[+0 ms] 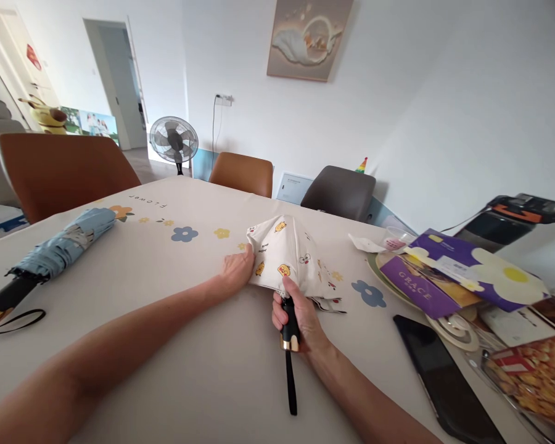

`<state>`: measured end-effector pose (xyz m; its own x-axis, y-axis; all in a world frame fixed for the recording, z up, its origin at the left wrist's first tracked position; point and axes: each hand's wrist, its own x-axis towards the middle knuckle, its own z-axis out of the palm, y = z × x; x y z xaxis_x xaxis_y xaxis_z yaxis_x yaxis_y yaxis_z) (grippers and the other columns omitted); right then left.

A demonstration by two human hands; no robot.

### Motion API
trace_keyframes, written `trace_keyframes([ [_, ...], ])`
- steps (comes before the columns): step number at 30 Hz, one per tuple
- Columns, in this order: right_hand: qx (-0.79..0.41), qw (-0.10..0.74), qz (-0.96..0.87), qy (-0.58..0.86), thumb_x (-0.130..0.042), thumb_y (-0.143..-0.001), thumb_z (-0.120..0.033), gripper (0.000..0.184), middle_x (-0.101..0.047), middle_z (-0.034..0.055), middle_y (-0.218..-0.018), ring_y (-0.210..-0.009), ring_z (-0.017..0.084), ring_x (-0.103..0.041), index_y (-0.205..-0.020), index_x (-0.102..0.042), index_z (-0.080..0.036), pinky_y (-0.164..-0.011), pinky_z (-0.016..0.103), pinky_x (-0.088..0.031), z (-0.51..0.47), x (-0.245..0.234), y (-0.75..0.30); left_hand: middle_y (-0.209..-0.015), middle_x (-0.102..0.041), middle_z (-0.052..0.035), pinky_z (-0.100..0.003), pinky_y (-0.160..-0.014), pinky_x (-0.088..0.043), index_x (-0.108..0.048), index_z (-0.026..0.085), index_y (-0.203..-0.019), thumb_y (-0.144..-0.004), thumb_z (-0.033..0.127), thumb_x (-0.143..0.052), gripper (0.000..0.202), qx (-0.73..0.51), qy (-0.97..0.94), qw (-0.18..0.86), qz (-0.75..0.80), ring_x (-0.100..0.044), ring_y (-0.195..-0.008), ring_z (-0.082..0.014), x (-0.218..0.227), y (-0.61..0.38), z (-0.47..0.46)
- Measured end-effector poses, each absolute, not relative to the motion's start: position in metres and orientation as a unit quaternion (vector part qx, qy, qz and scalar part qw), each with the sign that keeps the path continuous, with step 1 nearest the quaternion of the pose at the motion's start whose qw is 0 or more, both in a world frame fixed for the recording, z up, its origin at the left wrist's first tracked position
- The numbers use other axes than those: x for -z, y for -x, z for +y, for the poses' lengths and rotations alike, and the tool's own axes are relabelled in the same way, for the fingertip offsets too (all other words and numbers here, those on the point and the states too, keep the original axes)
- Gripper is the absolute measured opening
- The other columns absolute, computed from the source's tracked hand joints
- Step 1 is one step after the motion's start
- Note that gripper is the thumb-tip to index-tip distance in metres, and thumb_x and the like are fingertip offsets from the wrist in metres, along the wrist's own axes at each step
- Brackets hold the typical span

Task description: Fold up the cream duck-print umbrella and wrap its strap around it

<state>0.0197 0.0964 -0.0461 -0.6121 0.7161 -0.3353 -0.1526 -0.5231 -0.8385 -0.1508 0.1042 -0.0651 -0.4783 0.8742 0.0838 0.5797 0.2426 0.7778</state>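
Observation:
A white folding umbrella (287, 259) with yellow duck prints points away from me over the middle of the table, its canopy loose and partly spread. Wrapped around its black handle is my right hand (300, 314), the thumb lying near the canopy's base. A gold end cap and a black wrist strap hang below the grip. At the canopy's left edge, my left hand (238, 268) grips the cloth; some of its fingertips are hidden behind the fabric. A second umbrella (69, 240), light blue and furled, lies on the left of the table with its black handle towards me.
On the right lie a black phone (444, 376), a purple box (425, 283), a plate (382, 274) and a snack package (536, 376). The table (166, 357) has a pale cloth with flower prints. Chairs (243, 172) and a fan (174, 140) stand beyond it.

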Motion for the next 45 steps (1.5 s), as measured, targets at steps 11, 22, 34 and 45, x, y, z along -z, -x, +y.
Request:
trace_keyframes([
  [11, -0.741, 0.302, -0.454, 0.393, -0.060, -0.074, -0.045, 0.037, -0.042, -0.0026, -0.031, -0.028, 0.010, -0.037, -0.053, -0.048, -0.018, -0.031, 0.022, -0.031, 0.090, 0.057, -0.016, -0.109, -0.056, -0.0101, -0.033, -0.091, -0.037, -0.049, 0.020, -0.112, -0.084, 0.020, -0.043, 0.029, -0.476, -0.546, 0.064, 0.686, -0.050, -0.104, -0.0225, 0.022, 0.139, 0.093],
  [22, -0.744, 0.267, -0.484, 0.376, -0.058, -0.073, -0.043, 0.035, -0.043, -0.0026, -0.030, -0.026, 0.009, -0.036, -0.051, -0.049, -0.017, -0.029, 0.021, -0.033, 0.087, 0.050, -0.014, -0.091, -0.063, -0.0078, -0.027, -0.065, -0.045, -0.053, 0.018, -0.087, -0.079, 0.048, -0.055, 0.031, -0.525, -0.438, 0.390, 0.617, -0.058, -0.082, -0.0198, 0.018, 0.109, 0.084],
  [34, -0.752, 0.154, -0.533, 0.356, -0.056, -0.074, -0.049, 0.037, -0.044, -0.0033, -0.031, -0.025, 0.008, -0.037, -0.058, -0.053, -0.015, -0.030, 0.019, -0.031, 0.088, 0.044, -0.015, -0.097, -0.068, -0.0136, -0.038, -0.079, -0.054, -0.061, 0.012, -0.097, -0.063, 0.023, -0.074, 0.038, -0.669, -0.174, 0.588, 0.420, -0.064, -0.088, -0.0258, 0.007, 0.123, 0.089],
  [45, -0.777, 0.104, -0.540, 0.308, -0.056, -0.076, -0.050, 0.037, -0.046, -0.0036, -0.034, -0.028, 0.009, -0.038, -0.073, -0.060, -0.013, -0.032, 0.019, -0.031, 0.095, 0.042, -0.021, -0.104, -0.066, -0.0140, -0.039, -0.085, -0.051, -0.061, 0.014, -0.103, -0.065, 0.041, -0.071, 0.047, -0.661, -0.220, 0.593, 0.404, -0.061, -0.098, -0.0292, 0.014, 0.147, 0.102],
])
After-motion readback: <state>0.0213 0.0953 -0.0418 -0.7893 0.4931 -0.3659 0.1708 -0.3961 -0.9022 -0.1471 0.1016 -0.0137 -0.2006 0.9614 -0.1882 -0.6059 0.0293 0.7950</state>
